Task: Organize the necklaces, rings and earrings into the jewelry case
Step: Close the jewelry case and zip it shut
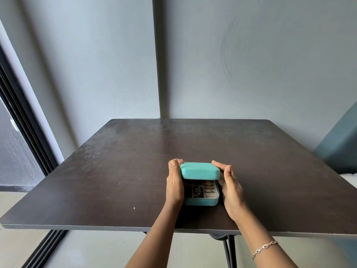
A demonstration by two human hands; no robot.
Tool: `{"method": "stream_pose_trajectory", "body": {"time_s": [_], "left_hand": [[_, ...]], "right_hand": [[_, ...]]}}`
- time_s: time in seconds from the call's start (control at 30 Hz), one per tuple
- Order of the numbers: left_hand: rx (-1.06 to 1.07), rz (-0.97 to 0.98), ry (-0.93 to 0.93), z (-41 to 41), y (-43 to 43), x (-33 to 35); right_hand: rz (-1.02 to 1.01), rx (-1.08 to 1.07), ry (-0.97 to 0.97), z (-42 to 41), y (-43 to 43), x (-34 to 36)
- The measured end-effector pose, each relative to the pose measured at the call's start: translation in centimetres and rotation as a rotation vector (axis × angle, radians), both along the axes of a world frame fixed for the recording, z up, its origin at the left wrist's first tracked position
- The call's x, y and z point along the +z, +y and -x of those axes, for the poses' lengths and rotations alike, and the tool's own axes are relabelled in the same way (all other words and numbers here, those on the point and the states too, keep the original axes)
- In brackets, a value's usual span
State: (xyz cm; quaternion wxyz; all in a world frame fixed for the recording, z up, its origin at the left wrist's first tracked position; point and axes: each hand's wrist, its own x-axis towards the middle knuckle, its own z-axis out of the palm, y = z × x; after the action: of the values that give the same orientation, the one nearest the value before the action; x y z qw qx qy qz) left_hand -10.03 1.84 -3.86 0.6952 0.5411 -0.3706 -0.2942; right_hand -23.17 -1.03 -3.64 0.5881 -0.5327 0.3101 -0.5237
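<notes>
A small teal jewelry case [201, 201] sits on the dark table near its front edge. Its lid [200, 171] is tilted partway down over the base, leaving the front compartments showing. Rings [209, 187] sit in the right slots and dark beaded pieces [197, 191] fill a middle compartment. My left hand [174, 182] lies along the case's left side, fingers curled over the lid's far left corner. On the right side is my right hand [229, 187], its fingers nearly straight and touching the lid's right edge.
The dark wooden table [125, 171] stands against a grey wall. A tiny pale speck [134, 208] lies on it near the front left. A sliding door frame [23, 113] runs along the left. A teal cushion [342, 147] is at the right.
</notes>
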Motion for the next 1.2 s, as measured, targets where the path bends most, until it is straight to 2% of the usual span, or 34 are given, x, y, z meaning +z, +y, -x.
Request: {"method": "stream_pose_trajectory", "body": {"time_s": [0.47, 0.63, 0.8, 1.0, 1.2], "left_hand": [[-0.077, -0.046, 0.008, -0.9, 0.1, -0.7], [-0.099, -0.066, 0.025, -0.8, 0.0, -0.7], [-0.129, -0.105, -0.070, -1.0, 0.2, -0.6], [-0.232, -0.165, -0.254, -1.4, 0.6, -0.3], [-0.240, -0.197, -0.302, -1.5, 0.9, 0.0]], "right_hand": [[0.270, 0.017, 0.390, 0.3, 0.8, -1.0], [0.305, 0.112, 0.623, 1.1, 1.3, -0.8], [0.387, 0.161, 0.828, 1.7, 1.4, -0.9], [0.460, 0.119, 0.892, 1.6, 1.6, -0.9], [0.470, 0.120, 0.890, 1.7, 1.8, -0.8]]}}
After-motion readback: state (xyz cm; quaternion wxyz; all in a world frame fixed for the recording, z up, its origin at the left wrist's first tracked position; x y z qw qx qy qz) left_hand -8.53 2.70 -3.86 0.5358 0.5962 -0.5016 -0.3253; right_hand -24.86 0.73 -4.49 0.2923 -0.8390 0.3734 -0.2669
